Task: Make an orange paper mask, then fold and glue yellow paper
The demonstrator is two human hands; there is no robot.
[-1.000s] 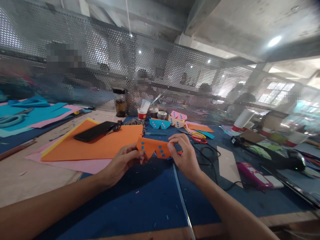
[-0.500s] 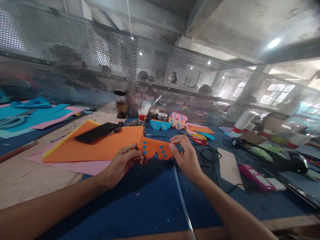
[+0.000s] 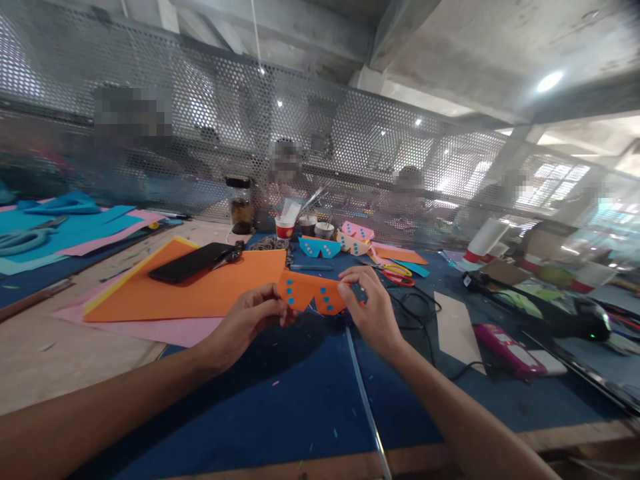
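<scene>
An orange paper cutout (image 3: 300,291), shaped like a mask with a notch at its lower edge and small blue squares stuck on it, is held up above the blue mat. My left hand (image 3: 260,311) pinches its left end. At the right end, my right hand (image 3: 369,304) closes thumb and fingers on the upper corner. Behind it stand similar cutouts: a blue one (image 3: 320,247), a peach one (image 3: 354,244) and a pink one (image 3: 358,231). A blue pen (image 3: 313,267) lies just beyond the held piece.
Left, a black phone (image 3: 193,263) rests on orange sheets (image 3: 150,300). Scissors (image 3: 397,275), a black cable (image 3: 423,320), a beige card (image 3: 457,330) and a magenta device (image 3: 507,350) lie right. Cups (image 3: 285,231) and a jar (image 3: 241,207) stand before the perforated screen (image 3: 320,127).
Both hands still hold the orange cutout, which has tipped slightly. The camera view has shifted a little; nothing was let go.
</scene>
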